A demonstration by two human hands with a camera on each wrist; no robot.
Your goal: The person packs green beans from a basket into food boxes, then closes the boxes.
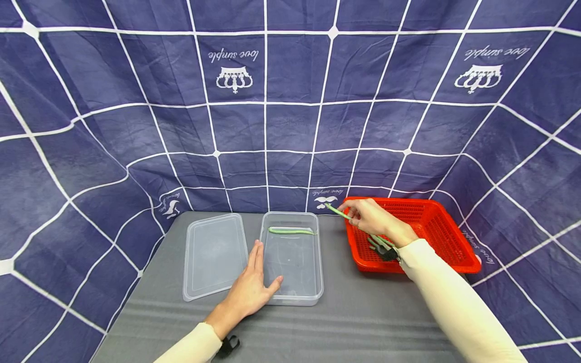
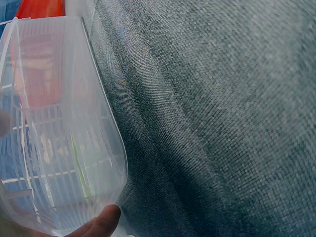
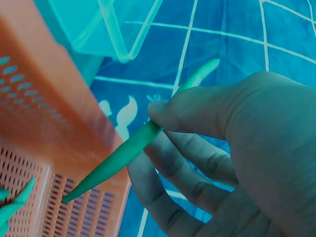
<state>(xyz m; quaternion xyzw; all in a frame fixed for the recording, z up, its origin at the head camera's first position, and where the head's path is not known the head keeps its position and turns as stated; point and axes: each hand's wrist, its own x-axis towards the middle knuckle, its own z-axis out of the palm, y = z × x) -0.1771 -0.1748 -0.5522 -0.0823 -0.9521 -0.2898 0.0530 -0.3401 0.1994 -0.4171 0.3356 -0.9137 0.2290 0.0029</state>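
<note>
My right hand point(image 1: 369, 217) pinches a slender green bean point(image 3: 113, 160) between thumb and fingers, over the left rim of the red basket point(image 1: 447, 227). Several more green beans point(image 1: 381, 243) lie in that basket, partly hidden behind the right wrist. With fingers straight, my left hand point(image 1: 251, 290) rests at the near left side of a clear plastic container point(image 1: 292, 267). Lying crosswise inside the container, toward its far end, is one green bean point(image 1: 290, 231). In the left wrist view, a fingertip point(image 2: 108, 217) is beside the container's wall.
Left of the container, a clear flat lid point(image 1: 215, 257) lies on the grey cloth-covered table point(image 1: 336, 322). A blue curtain point(image 1: 290, 126) with white grid lines hangs behind the table and along both sides.
</note>
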